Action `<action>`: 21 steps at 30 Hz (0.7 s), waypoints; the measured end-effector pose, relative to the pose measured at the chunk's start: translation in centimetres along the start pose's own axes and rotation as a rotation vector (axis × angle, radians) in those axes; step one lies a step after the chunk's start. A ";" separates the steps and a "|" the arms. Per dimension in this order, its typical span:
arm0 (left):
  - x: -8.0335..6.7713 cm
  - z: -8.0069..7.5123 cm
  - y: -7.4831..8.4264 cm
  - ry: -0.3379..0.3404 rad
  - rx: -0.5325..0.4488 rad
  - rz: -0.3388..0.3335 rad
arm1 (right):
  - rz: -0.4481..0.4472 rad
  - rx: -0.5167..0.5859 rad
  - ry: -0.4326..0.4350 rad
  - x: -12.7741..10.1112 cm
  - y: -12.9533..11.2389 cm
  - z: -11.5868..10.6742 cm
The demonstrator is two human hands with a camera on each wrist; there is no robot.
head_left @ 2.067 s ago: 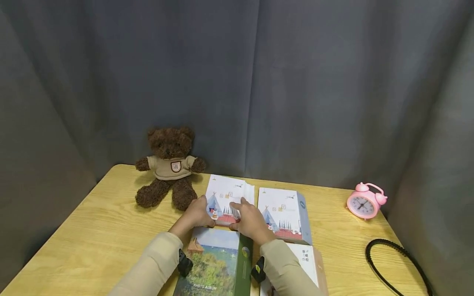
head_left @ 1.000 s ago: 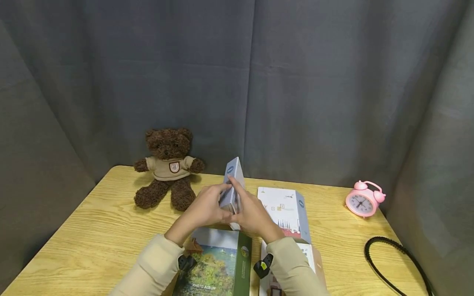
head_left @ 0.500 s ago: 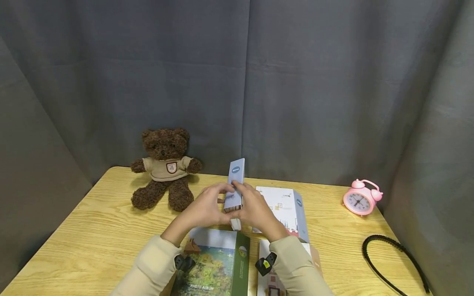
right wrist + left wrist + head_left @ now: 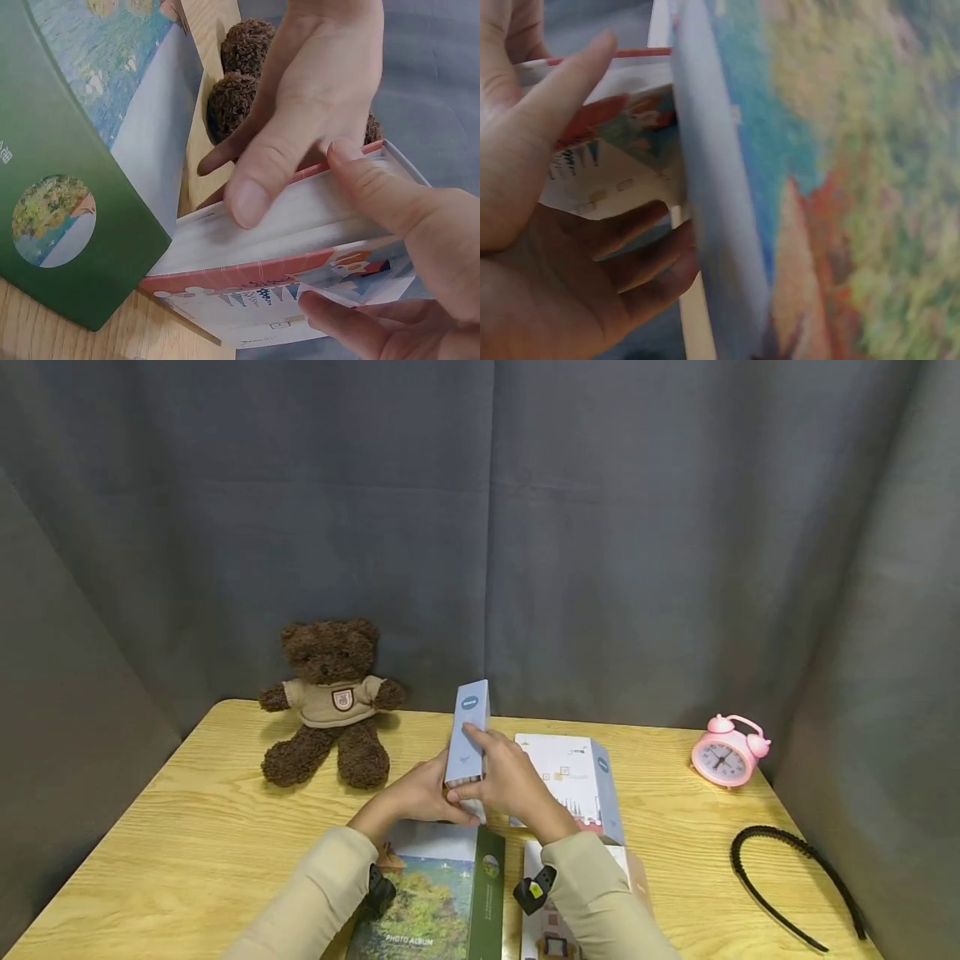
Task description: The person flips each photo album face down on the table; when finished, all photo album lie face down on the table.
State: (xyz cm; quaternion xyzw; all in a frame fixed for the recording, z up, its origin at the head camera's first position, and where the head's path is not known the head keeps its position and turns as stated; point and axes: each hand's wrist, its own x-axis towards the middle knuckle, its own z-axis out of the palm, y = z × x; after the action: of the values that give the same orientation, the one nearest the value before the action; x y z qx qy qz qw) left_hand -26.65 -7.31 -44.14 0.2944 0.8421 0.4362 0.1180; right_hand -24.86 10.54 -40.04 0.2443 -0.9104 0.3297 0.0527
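Note:
A white book (image 4: 467,735) with a pale blue spine is held on edge, spine upward, behind the green-spined photo album (image 4: 427,893). My left hand (image 4: 420,793) holds it from the left. Its thumb lies over the page edges, as the right wrist view shows, and its other fingers go behind the cover. From the right, my right hand (image 4: 513,777) grips the same book, with one finger along the spine and the thumb at the page-edge end. Tent-and-tree artwork on the book's cover (image 4: 247,307) faces the right wrist camera. Whether its lower edge touches the table is hidden.
A similar white book (image 4: 558,777) lies flat to the right, with another book (image 4: 551,935) in front, partly under my right sleeve. A brown teddy bear (image 4: 330,702) sits at the back left. A pink alarm clock (image 4: 723,752) and black headband (image 4: 795,843) are at right.
The white book lay flat between both hands and has been lifted onto its edge, spine up. In the last half second my left hand slid lower, toward the book's near end.

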 end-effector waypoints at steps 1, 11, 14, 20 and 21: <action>0.1 0.0 -0.2 -0.010 -0.008 0.018 | 0.006 0.003 0.002 0.0 0.0 0.1; 0.4 1.1 -0.9 0.026 -0.016 0.003 | 0.009 0.033 0.054 0.4 -0.2 0.8; 0.3 1.2 -0.9 0.058 -0.021 -0.001 | 0.029 0.065 0.054 0.4 -0.2 0.9; 0.5 0.9 -0.9 0.122 -0.038 0.041 | 0.079 0.232 0.087 0.4 0.2 0.9; 0.5 0.7 -0.8 0.128 -0.039 0.044 | 0.085 0.276 0.095 0.3 0.3 0.9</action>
State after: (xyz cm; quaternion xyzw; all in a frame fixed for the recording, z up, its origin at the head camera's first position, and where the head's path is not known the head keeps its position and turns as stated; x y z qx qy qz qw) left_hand -27.03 -6.92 -45.22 0.2820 0.8326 0.4730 0.0600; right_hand -25.25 10.02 -40.86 0.1946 -0.8624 0.4649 0.0476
